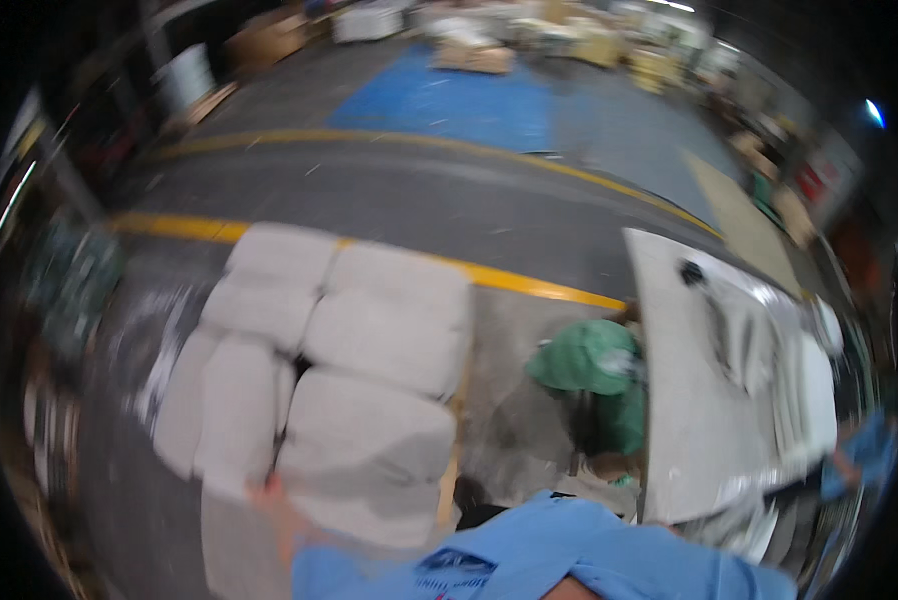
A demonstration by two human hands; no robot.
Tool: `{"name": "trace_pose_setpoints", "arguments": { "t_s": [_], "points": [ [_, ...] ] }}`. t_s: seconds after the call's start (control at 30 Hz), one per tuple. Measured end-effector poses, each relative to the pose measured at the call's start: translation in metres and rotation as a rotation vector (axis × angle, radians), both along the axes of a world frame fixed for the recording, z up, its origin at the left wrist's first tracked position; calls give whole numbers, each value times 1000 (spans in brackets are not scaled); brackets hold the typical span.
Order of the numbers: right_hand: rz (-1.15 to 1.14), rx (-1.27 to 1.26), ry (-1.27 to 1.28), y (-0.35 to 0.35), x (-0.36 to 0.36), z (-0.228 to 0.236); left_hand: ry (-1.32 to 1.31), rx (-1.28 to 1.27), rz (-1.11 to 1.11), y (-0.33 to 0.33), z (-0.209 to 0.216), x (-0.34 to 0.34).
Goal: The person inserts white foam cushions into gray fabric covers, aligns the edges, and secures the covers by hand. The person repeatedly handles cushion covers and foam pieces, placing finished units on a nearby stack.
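Note:
My left hand [277, 505] reaches in from the lower edge, smeared by motion. It is at the near edge of a stack of pale grey, cushion-like bundles [364, 440], close to the gap between two of them. Whether it grips or only touches a bundle cannot be made out. Several such bundles lie side by side on a wooden pallet [453, 450], whose edge shows on the right. My right hand is out of sight; only a patch of bare skin shows at the bottom below my blue shirt.
Green sacks [591, 360] stand right of the bundles. Farther right, a table [694, 420] holds pale folded fabric [744, 335], with a blue-sleeved person [859, 460] beyond. Yellow floor lines [539, 285] cross ahead; a blue floor area [449, 105] lies farther off.

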State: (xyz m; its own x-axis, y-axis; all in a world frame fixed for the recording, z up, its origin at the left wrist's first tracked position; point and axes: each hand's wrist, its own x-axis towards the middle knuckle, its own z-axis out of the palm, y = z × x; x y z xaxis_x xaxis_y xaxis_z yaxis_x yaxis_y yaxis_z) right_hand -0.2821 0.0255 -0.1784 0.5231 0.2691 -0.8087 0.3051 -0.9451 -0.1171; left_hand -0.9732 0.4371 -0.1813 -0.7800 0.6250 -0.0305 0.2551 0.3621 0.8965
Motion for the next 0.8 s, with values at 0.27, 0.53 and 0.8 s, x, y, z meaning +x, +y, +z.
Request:
{"name": "trace_pose_setpoints", "arguments": {
  "t_s": [0.27,0.53,0.8],
  "points": [
    [128,328,-80,128,-18,37,673,-334,-7,5,-64,-21],
    [393,129,-83,122,-42,51,597,-396,-82,40,-73,10],
    [73,49,-126,40,-15,30,619,-347,-179,53,-58,62]
  ]
}}
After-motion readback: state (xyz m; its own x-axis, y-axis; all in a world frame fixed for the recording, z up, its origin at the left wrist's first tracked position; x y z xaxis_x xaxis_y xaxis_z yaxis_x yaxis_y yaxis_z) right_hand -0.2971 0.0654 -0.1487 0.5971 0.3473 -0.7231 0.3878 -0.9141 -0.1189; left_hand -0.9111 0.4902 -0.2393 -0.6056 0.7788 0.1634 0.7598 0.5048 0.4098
